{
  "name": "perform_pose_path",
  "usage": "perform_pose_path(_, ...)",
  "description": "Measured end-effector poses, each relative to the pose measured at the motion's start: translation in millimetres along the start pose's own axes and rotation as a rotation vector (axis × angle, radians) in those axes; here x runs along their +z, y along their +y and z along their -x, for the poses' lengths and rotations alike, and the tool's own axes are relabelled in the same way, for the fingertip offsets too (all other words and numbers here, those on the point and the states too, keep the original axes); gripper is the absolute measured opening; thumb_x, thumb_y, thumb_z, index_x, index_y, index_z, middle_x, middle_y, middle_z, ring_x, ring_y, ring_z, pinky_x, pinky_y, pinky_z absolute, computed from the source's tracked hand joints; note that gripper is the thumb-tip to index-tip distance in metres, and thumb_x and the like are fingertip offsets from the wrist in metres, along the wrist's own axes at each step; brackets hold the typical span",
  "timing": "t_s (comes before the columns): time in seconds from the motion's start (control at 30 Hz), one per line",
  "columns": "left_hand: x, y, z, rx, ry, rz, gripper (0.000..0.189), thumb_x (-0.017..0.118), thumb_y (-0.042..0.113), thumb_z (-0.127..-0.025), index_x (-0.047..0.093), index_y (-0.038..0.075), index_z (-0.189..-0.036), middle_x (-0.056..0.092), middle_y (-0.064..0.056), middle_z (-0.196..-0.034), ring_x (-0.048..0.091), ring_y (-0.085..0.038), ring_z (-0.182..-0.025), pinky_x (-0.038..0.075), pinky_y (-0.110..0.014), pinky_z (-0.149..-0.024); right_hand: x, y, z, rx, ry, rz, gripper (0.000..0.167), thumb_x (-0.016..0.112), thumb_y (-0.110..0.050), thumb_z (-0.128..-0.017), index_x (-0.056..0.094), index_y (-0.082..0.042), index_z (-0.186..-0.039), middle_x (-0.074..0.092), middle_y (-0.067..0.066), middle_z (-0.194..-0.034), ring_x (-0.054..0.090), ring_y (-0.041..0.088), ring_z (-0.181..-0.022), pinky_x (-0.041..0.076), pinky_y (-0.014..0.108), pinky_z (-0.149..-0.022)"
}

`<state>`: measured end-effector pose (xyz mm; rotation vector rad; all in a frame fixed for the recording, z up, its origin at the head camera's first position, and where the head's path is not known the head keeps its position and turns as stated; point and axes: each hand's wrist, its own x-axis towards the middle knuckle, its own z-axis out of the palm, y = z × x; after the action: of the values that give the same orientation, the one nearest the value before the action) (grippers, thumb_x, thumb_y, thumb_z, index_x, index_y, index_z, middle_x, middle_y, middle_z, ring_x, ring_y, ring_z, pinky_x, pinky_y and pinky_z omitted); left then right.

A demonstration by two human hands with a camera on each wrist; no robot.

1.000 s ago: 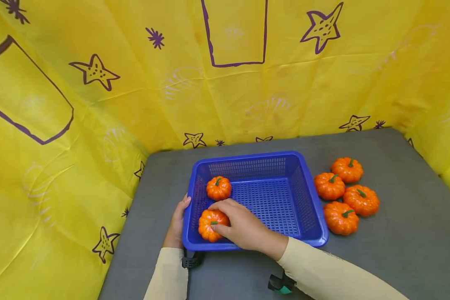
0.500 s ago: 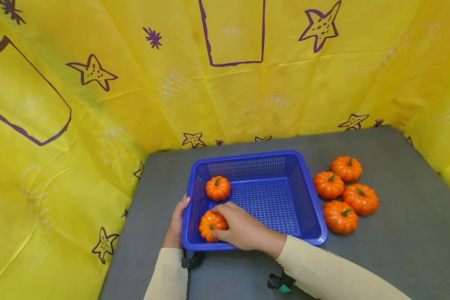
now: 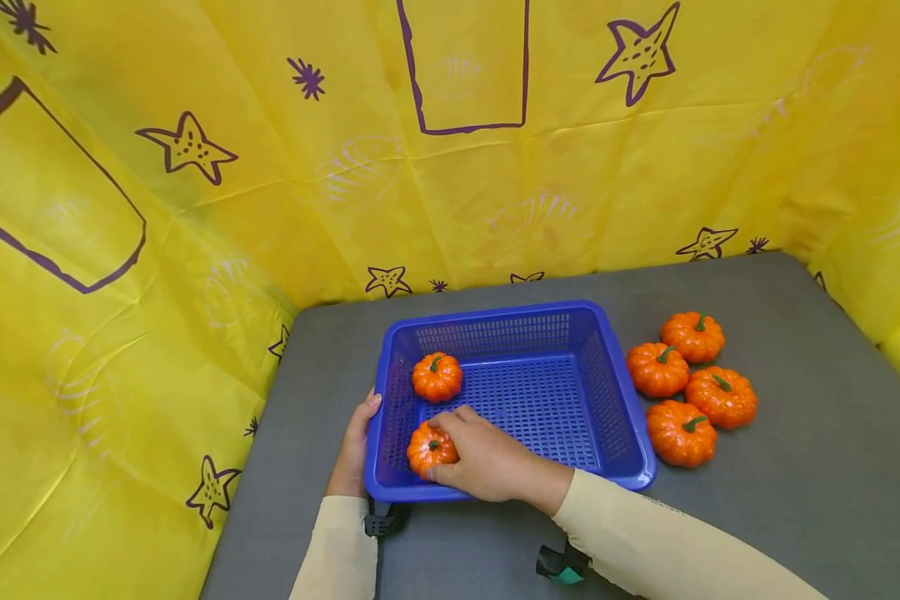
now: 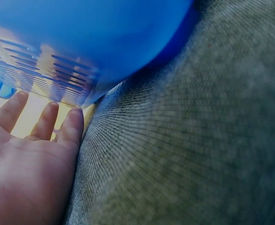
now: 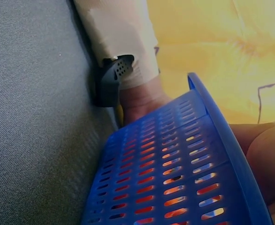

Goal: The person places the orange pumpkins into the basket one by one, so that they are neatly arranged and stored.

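Observation:
A blue rectangular plastic basket (image 3: 512, 314) with slotted walls sits on the grey table. In its near-left corner my right hand (image 3: 487, 458) reaches over the front rim and grips a small orange pumpkin (image 3: 423, 451), its green stem pointing up; my fingers cover its right side. Just behind, a second orange pumpkin (image 3: 437, 377) rests by the left wall. My left hand (image 3: 355, 442) lies along the outside of that wall, and its extended fingers (image 4: 70, 126) touch the basket in the left wrist view. In the right wrist view, the basket wall (image 5: 174, 136) largely hides the held pumpkin.
To the right of the basket, several orange pumpkins (image 3: 721, 399) stand grouped on the grey table (image 3: 810, 492). Behind and at both sides hangs a yellow cloth (image 3: 465, 200) with starfish drawings. Black wrist straps (image 3: 381, 523) are worn on the sleeves.
My right hand has shifted the held pumpkin slightly to the right, and its stem now points more upward. The left hand stays at the basket's left side.

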<state>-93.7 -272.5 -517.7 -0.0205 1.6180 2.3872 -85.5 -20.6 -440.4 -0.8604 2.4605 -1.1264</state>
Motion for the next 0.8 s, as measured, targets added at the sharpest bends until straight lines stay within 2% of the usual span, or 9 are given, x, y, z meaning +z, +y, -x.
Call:
perform_pose_path(0.23,-0.7,-0.6,0.7,-0.018,0.016,0.001,0.065,0.041,0.046,-0.109,0.028,0.031,-0.172,0.039,-0.017,-0.167,0.050,-0.036,-0.140,0.046,-0.049,-0.114,-1,0,-0.3,-0.028,0.024,-0.039,0.054,0.084,-0.030,-0.096,0.066,-0.006,-0.140,0.061,0.010,-0.126,0.059,0.022,-0.107,0.055,0.041,-0.088)
perform_pose_path(0.37,0.0,0.1,1.5,-0.021,0.017,0.002,0.065,0.041,0.046,-0.110,0.028,0.030,-0.172,0.039,-0.017,-0.167,0.050,-0.037,-0.141,0.046,-0.049,-0.114,-2,0,0.8,-0.072,0.035,-0.071,0.052,0.083,-0.028,-0.096,0.065,-0.005,-0.140,0.061,0.011,-0.129,0.059,0.024,-0.109,0.055,0.041,-0.089)
perform_pose_path(0.57,0.5,1.1,1.8,-0.022,0.013,-0.001,0.066,0.041,0.047,-0.110,0.027,0.029,-0.172,0.039,-0.017,-0.168,0.051,-0.036,-0.141,0.046,-0.049,-0.114,-5,0,1.0,-0.118,0.061,-0.140,0.049,0.081,-0.022,-0.099,0.064,-0.006,-0.142,0.060,0.013,-0.136,0.062,0.029,-0.116,0.056,0.043,-0.096)
perform_pose_path(0.8,0.8,2.7,2.9,-0.024,0.023,-0.009,0.067,0.043,0.048,-0.111,0.026,0.028,-0.172,0.040,-0.017,-0.167,0.054,-0.033,-0.137,0.047,-0.047,-0.112,-11,1,4.3,-0.138,0.077,-0.198,0.048,0.079,-0.025,-0.102,0.063,-0.006,-0.144,0.060,0.011,-0.141,0.060,0.032,-0.124,0.053,0.049,-0.104)
